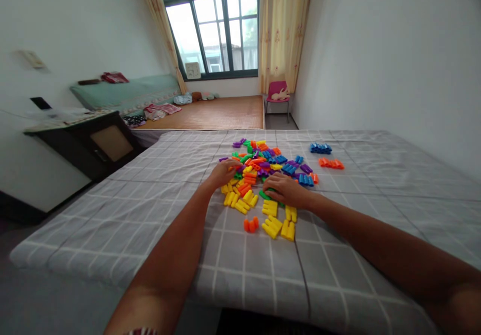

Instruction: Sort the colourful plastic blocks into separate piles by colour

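Colourful plastic toy blocks shaped like joined tubes lie in a loose heap on a bed-like surface under a grey checked cloth. My left hand is at the heap's left side, its fingertips bent in among purple and orange pieces; what they pinch is hidden. My right hand curls over a green toy block, which shows partly below its fingers. Close below that hand are several yellow blocks. A small orange block lies nearer to me.
Apart from the heap, a blue row of blocks and an orange row lie at the right. Beyond is a bed with a brown mat. A dark cabinet stands left, a pink chair by the curtain.
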A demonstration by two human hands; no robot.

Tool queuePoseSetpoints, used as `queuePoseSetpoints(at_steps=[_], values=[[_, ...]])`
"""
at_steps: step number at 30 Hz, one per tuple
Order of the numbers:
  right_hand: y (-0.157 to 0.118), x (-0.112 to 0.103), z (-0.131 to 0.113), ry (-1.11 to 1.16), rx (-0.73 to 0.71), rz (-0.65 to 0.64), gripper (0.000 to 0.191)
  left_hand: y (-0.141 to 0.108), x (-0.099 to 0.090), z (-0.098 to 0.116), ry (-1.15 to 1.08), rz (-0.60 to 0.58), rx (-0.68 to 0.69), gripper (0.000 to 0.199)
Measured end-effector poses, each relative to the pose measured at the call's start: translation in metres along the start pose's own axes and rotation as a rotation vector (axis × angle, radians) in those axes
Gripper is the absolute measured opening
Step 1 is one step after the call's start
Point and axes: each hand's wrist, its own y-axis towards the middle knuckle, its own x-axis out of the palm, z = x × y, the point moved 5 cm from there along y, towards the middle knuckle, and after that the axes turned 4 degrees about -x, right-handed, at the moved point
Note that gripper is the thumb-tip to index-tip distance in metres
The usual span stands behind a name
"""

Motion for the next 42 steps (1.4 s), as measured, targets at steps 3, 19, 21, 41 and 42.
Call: queuePoseSetpoints(at_steps=[3, 19, 21, 41, 42], values=[[0.000, -0.002, 0.000, 0.085, 0.025, 0.009, 0.022, -0.001, 0.004, 0.007, -0.083, -0.063, 0.009, 0.036], [0.106, 0.005, 0.098, -0.099, 0.393, -0.230, 0.049, -0.012, -0.026, -0.055, -0.065, 0.279, -0.420, 0.033], [0.105, 0.010, 0.082, -0.014, 0.286, -0.220, 0.054, -0.012, -0.024, -0.054, -0.060, 0.269, -0.410, 0.032], [0.121, 0.006, 0.027, 0.153, 0.074, -0.192, 0.025, -0.012, -0.016, -0.057, -0.042, 0.180, -0.446, 0.033], [0.126, 0.015, 0.012, 0.150, -0.008, -0.230, 0.028, -0.012, -0.016, -0.057, -0.047, 0.183, -0.440, 0.033]])
